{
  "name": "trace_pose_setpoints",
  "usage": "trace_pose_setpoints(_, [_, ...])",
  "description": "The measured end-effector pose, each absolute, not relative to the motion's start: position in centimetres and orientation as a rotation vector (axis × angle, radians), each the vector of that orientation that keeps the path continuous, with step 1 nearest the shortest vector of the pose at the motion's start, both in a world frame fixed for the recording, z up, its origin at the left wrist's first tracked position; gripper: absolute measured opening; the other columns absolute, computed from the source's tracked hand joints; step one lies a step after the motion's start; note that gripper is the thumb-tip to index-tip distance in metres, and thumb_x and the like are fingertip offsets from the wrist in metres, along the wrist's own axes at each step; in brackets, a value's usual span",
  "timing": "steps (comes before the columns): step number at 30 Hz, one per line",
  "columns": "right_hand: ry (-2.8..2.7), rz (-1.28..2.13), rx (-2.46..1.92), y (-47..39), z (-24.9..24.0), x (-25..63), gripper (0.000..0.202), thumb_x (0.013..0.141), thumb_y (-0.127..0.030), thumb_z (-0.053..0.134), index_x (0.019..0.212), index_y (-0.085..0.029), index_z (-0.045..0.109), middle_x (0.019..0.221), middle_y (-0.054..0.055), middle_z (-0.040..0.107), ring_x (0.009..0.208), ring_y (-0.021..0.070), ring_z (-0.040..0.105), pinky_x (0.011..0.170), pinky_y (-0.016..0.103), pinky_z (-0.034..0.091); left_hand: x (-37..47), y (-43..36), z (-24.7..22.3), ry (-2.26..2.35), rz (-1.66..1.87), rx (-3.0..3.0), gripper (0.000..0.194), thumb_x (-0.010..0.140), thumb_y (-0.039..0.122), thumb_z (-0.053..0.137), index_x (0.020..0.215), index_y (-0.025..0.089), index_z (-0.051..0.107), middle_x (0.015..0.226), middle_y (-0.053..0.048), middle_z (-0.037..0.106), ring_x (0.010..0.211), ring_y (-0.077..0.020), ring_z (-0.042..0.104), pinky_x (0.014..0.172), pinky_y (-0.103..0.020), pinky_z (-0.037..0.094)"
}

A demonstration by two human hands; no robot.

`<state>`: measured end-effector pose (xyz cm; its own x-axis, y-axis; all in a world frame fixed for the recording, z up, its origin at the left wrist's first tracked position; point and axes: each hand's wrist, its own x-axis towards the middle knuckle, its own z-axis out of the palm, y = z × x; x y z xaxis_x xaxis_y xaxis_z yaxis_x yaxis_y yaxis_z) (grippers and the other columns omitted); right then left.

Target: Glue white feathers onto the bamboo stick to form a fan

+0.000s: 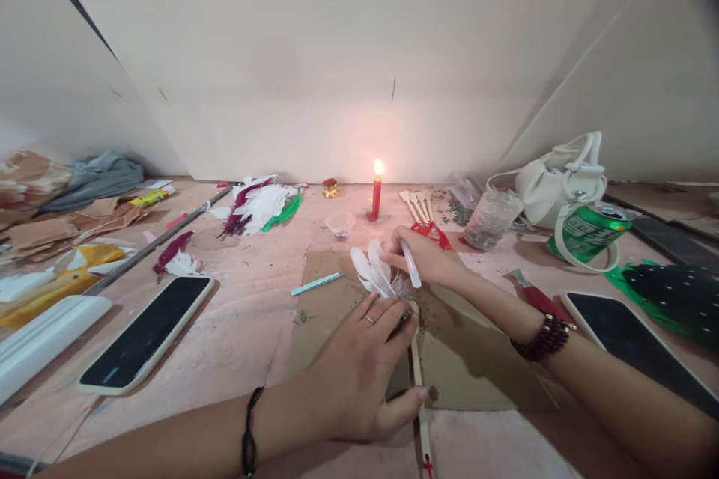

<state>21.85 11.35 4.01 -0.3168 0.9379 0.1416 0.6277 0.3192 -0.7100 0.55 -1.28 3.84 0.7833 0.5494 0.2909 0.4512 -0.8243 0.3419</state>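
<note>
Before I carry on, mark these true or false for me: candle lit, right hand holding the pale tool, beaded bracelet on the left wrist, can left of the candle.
1. The red candle is lit. True.
2. The right hand holds the pale tool beside the white feathers. True.
3. The beaded bracelet is on the left wrist. False: it is on the right.
4. The green can is left of the candle. False: it is to the right.

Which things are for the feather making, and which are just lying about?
Looks like part of the job:
- white feathers
- wooden stick
- pale stick in the right hand
- cardboard

Probably just lying about:
- phones
- green can
- white bag
</note>
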Motion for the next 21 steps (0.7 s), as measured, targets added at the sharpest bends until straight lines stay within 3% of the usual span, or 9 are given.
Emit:
trace_pose_setpoints(3, [-1.991, 0.891, -1.293, 10.9, 4.4, 21.5, 0.031, 0.080, -0.030, 0.072, 0.091, -0.026, 0.044, 0.088, -0.002, 0.064, 0.077, 0.0170, 0.059, 0.068, 0.028, 0.046, 0.5, -1.3, 3.7, 0.783, 0.565, 2.718, 0.075, 0.093, 0.047, 0.072, 0.156, 0.012, 0.053, 0.156, -0.021, 0.060, 0.147, -0.0408, 0.054, 0.134, -0.065, 0.030])
trace_pose_setpoints(9, [-1.677, 0.883, -1.084, 10.9, 6.8, 21.9, 0.040, 0.071, -0.035, 0.079, 0.082, -0.027, 0.042, 0.078, -0.005, 0.056, 0.067, 0.0147, 0.058, 0.064, 0.030, 0.048, 0.1, -1.5, 4.1, 0.702, 0.605, 2.732, 0.068, 0.097, 0.044, 0.071, 0.157, 0.017, 0.055, 0.164, -0.021, 0.054, 0.154, -0.0397, 0.048, 0.132, -0.063, 0.031])
trace_pose_setpoints(13, [-1.588, 1.031, -0.956, 8.6, 10.4, 22.0, 0.046, 0.077, -0.040, 0.084, 0.090, -0.028, 0.042, 0.084, -0.005, 0.062, 0.070, 0.0167, 0.069, 0.062, 0.030, 0.053, -0.4, -1.1, 4.0, 0.680, 0.772, 2.404, 0.040, 0.108, 0.041, 0.058, 0.141, 0.022, 0.070, 0.138, -0.013, 0.073, 0.133, -0.0302, 0.065, 0.119, -0.047, 0.048])
trace_pose_setpoints(15, [-1.662, 1.061, -0.864, 7.1, 12.0, 21.8, 0.048, 0.078, -0.039, 0.087, 0.089, -0.028, 0.042, 0.087, -0.003, 0.067, 0.080, 0.0188, 0.073, 0.070, 0.032, 0.058, -0.5, -0.6, 3.7, 0.798, 0.870, 2.036, 0.043, 0.113, 0.049, 0.046, 0.131, 0.024, 0.076, 0.127, -0.011, 0.076, 0.122, -0.0274, 0.068, 0.111, -0.042, 0.051])
trace_pose_setpoints(17, [-1.785, 1.057, -0.751, 5.7, 13.0, 21.6, 0.045, 0.082, -0.036, 0.085, 0.088, -0.028, 0.042, 0.089, 0.000, 0.071, 0.083, 0.0185, 0.073, 0.073, 0.031, 0.057, -0.3, 0.3, 3.4, 0.868, 0.956, 1.594, 0.059, 0.109, 0.066, 0.043, 0.121, 0.021, 0.080, 0.120, -0.012, 0.078, 0.116, -0.0285, 0.069, 0.104, -0.041, 0.053])
trace_pose_setpoints(19, [-1.946, 0.965, -0.701, 4.6, 13.2, 21.3, 0.038, 0.086, -0.031, 0.080, 0.088, -0.028, 0.043, 0.091, 0.001, 0.073, 0.083, 0.0176, 0.070, 0.073, 0.030, 0.055, 0.0, 1.2, 3.5, 0.804, 1.012, 1.205, 0.074, 0.099, 0.083, 0.049, 0.111, 0.017, 0.080, 0.108, -0.013, 0.079, 0.104, -0.0293, 0.070, 0.092, -0.040, 0.055])
trace_pose_setpoints(21, [-2.152, 0.758, -0.739, 3.6, 13.0, 20.9, 0.026, 0.088, -0.023, 0.073, 0.088, -0.026, 0.048, 0.090, 0.000, 0.071, 0.080, 0.0165, 0.067, 0.072, 0.029, 0.050, 0.3, 1.9, 4.1, 0.731, 1.085, 0.968, 0.075, 0.087, 0.087, 0.063, 0.104, 0.016, 0.079, 0.095, -0.010, 0.077, 0.091, -0.0260, 0.069, 0.083, -0.037, 0.054])
